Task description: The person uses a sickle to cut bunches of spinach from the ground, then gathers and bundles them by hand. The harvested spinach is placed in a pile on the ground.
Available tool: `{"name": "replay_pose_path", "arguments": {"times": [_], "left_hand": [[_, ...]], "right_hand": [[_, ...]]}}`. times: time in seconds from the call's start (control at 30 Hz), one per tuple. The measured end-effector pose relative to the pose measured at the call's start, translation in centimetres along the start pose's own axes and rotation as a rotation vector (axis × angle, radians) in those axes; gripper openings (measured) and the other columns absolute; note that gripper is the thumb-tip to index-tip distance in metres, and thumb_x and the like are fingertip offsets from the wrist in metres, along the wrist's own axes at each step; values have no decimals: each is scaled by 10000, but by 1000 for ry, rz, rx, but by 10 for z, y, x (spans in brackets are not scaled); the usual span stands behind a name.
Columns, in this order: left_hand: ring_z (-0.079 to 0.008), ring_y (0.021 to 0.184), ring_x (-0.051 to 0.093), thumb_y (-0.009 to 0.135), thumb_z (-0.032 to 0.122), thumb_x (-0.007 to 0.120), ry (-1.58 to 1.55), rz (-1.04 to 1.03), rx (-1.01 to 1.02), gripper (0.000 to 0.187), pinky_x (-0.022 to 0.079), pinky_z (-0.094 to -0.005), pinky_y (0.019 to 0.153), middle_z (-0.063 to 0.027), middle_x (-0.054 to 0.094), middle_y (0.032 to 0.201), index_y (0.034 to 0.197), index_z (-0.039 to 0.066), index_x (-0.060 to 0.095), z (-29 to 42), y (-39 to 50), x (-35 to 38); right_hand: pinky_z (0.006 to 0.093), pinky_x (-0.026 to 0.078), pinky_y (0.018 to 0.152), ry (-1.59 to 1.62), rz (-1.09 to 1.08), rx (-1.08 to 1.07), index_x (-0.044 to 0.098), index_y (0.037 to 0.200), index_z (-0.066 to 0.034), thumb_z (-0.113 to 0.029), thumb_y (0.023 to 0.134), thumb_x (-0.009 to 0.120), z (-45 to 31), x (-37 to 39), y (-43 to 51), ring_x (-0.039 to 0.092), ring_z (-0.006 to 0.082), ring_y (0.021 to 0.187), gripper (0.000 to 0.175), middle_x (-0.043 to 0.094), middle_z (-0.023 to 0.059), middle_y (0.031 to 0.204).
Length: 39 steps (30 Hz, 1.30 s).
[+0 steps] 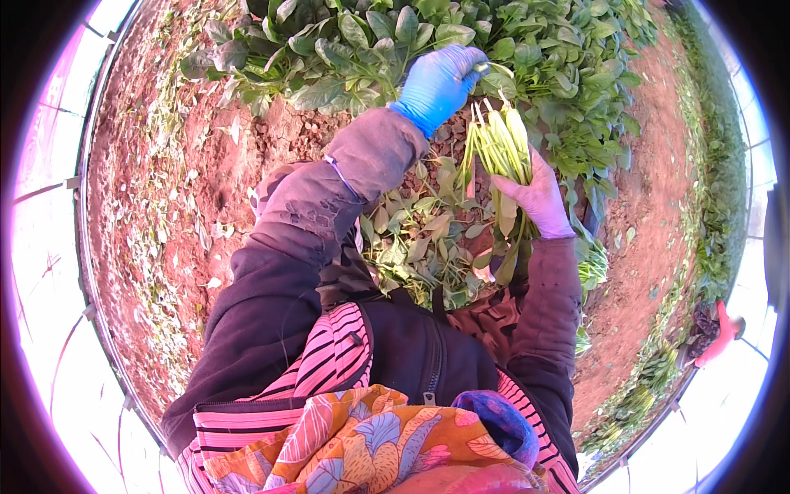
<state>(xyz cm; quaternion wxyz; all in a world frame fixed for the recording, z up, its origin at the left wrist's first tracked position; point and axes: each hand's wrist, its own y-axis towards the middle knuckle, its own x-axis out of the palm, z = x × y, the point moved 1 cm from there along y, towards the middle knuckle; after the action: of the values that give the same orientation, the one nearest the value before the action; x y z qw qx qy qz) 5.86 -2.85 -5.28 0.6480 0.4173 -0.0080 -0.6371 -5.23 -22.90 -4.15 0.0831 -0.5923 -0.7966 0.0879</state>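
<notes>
My left hand (439, 85), in a blue glove, is closed with a pale green leaf stem (497, 66) at its fingertips. It is at the near edge of a dense bed of leafy greens (407, 31) that look like spinach. Lower and to the right, my right hand (544, 196) grips a bunch of the cut greens (503, 142). The pale root ends of the bunch point up towards my left hand. Its leaves hang down below my right hand, partly hidden by the fingers and sleeve.
Loose leaves (426, 238) lie heaped on the ground before my body. Bare reddish soil (185, 154) with scattered leaves stretches left; another soil strip (654, 185) runs right. Bundled greens (592, 265) lie beside my right forearm. A person (713, 333) is at the far right.
</notes>
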Motion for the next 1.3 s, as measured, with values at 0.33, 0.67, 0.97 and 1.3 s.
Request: {"name": "replay_pose_path", "arguments": {"times": [0.33,0.67,0.97,1.3], "left_hand": [[-104,1025,579,938,353,626,-903,-612,-521,408,479,-276,901,-8,647,1148,1246,86,624,-1,-10,-4],[-93,816,594,855,210,725,-519,-746,-404,247,492,-273,791,-33,693,866,1025,33,701,12,-2,-7],[-86,755,605,848,191,726,-605,-492,-480,174,504,-257,725,-25,695,827,958,56,717,-3,-3,-5],[-116,942,618,908,143,654,-959,-693,-485,353,504,-279,902,-44,671,1061,1247,55,614,-11,-7,-13]], "right_hand": [[275,480,912,13,61,-62,492,1341,-35,45,779,705,2,-5,-2,620,111,1006,606,651,42,1147],[272,463,952,-149,-11,-15,497,1333,-30,11,773,726,7,-9,0,593,94,1058,606,638,44,1192],[268,472,936,-19,1,-39,492,1356,-36,44,770,719,4,-6,1,601,98,1048,633,644,43,1183],[281,481,925,35,84,-61,508,1309,-18,37,790,703,5,-14,-1,614,125,1046,557,638,57,1192]]}}
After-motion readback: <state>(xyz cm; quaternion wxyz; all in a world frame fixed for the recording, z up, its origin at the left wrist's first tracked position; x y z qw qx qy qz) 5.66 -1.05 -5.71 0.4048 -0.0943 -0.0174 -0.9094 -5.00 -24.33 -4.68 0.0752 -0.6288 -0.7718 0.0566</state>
